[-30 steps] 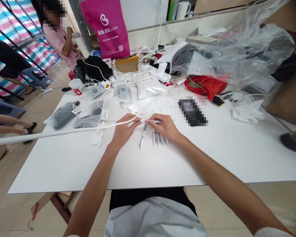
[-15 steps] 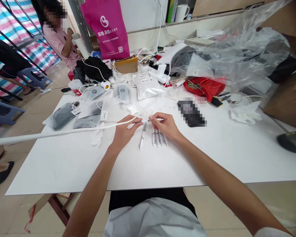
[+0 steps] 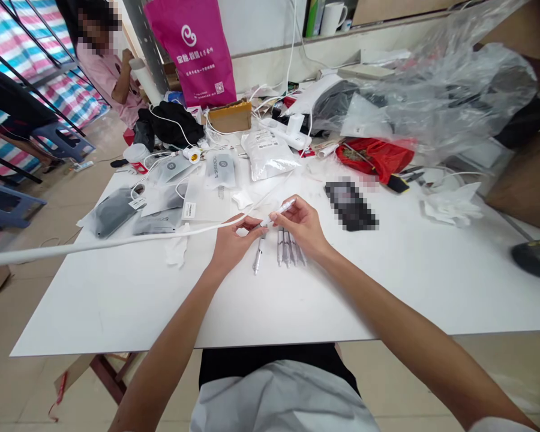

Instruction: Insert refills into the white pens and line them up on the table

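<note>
- Check the near part of the bench (image 3: 297,306): the loose pen (image 3: 258,258) lies just below your left fingertips, and the row of pens (image 3: 287,252) lies beside it, below your right hand (image 3: 306,228). Both stay about where they were half a second ago.
- Note your left hand (image 3: 231,243): its fingers are nearly closed, pinching the lower left end of the raised pen (image 3: 288,204). You cannot tell whether a separate part sits inside that pinch.
- Note your right hand: thumb and fingers close around the pen's middle, leaving the upper end exposed. The pen is held above the bench, tilted up to the right.
- Register the change: half a second ago a gap separates your hands and the right-hand pen lies nearly level; now the gap is closed and the pen slants. Judged from this, the work in hand is two-handed, on this single pen.
- Observe the white cable (image 3: 117,242) crossing your view over the left hand.
- Farther off, locate the grey pouches (image 3: 114,211) at left, the blurred dark item (image 3: 351,205) at right, and the white bag (image 3: 269,155) behind.
</note>
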The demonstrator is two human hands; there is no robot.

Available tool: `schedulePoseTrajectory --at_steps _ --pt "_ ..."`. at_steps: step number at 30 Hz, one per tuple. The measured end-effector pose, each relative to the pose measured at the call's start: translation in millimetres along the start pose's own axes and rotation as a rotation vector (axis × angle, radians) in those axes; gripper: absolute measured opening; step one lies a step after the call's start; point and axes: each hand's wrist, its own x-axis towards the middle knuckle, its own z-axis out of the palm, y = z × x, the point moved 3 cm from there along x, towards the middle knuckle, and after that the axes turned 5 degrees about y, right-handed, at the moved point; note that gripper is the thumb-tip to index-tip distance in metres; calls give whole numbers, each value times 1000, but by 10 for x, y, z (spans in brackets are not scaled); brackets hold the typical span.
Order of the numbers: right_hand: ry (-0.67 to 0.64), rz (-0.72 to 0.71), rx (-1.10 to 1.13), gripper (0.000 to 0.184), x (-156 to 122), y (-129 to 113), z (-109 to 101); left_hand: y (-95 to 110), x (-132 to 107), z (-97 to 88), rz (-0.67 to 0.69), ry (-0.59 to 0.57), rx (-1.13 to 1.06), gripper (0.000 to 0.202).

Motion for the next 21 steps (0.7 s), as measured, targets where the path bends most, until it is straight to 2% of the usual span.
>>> schedulePoseTrajectory --at_steps 4,6,8,11,16,19,21 --pt "-119 -6 20 52 -30 -28 38 -21 9 23 -53 -39 -100 28" --pt "-144 4 62 45 -50 -35 48 -31 7 21 -60 -43 -92 28" --pt "-121 2 76 40 -66 -40 48 -28 -5 13 -32 -28 -33 25" --pt "-75 8 41 43 -83 -40 47 4 -30 10 38 -9 54 20" --pt "-26 26 10 44 -72 -12 48 81 -59 38 174 23 129 24" --pt "79 8 69 43 -15 -4 17 78 -66 76 192 -40 105 22" --pt "143 47 174 47 44 -8 -26 61 -67 95 184 -85 95 20"
